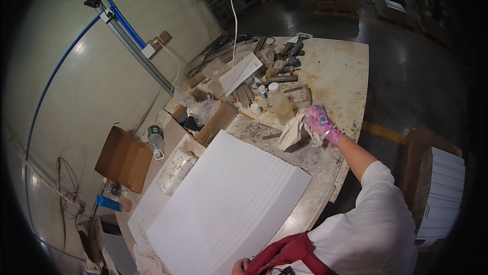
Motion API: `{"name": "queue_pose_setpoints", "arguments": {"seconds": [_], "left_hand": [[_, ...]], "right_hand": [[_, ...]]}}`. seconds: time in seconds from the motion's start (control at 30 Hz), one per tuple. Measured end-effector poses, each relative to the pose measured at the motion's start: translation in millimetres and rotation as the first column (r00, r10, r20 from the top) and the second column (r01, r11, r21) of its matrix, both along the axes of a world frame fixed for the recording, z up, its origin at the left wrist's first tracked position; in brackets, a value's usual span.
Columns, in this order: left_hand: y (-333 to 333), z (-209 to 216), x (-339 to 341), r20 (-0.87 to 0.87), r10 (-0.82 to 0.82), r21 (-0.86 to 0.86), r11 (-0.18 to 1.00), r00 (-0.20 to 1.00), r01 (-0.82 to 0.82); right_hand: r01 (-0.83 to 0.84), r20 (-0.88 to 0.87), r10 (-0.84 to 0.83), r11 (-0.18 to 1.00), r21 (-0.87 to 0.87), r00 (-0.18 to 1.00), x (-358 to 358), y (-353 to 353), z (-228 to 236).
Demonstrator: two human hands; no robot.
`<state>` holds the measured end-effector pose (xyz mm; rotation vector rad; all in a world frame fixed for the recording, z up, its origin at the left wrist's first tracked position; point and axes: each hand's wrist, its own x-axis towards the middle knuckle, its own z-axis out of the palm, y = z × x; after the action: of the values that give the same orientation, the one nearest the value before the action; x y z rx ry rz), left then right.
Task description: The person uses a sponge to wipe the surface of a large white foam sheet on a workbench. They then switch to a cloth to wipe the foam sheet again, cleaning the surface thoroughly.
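Right hand [319,121] near table edge [363,89]

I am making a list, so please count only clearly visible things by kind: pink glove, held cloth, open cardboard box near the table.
Pink glove: 1
Held cloth: 1
Open cardboard boxes: 2
Total: 4

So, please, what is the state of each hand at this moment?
Left hand: only partly visible; open or closed cannot be told.
Right hand: gloved, closed, holding the pale cloth.
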<state>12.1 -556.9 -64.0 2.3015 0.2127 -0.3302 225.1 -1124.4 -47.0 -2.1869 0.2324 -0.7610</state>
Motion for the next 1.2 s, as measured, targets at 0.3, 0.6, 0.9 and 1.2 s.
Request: {"name": "queue_pose_setpoints", "arguments": {"seconds": [0.3, 0.6, 0.9, 1.2], "left_hand": [[11.9, 10.7, 9.5, -0.008, -0.269, -0.007, 0.963, 0.963, 0.269], [6.0, -1.0, 22.5, 0.026, -0.444, -0.151, 0.884, 0.896, 0.443], [-99.2, 69.6, 39.2, -0.215, -0.662, -0.927, 0.37, 0.718, 0.064], [-132.9, 71.6, 52.1, -0.218, -0.738, -0.974, 0.122, 0.639, -0.191]], "right_hand": [[-0.207, 0.201, 0.147, 0.923, 0.324, 0.969, -52.5, -33.5, 80.9], [-0.64, 0.639, 0.052, 0.006, 0.768, 0.768, -155.3, 61.5, 146.3], [-0.672, 0.352, 0.573, 0.645, 0.363, 0.74, -214.3, 233.8, 59.5], [-0.346, 0.341, 0.095, 0.443, 0.827, 0.935, -301.7, 210.8, 13.2]]}}
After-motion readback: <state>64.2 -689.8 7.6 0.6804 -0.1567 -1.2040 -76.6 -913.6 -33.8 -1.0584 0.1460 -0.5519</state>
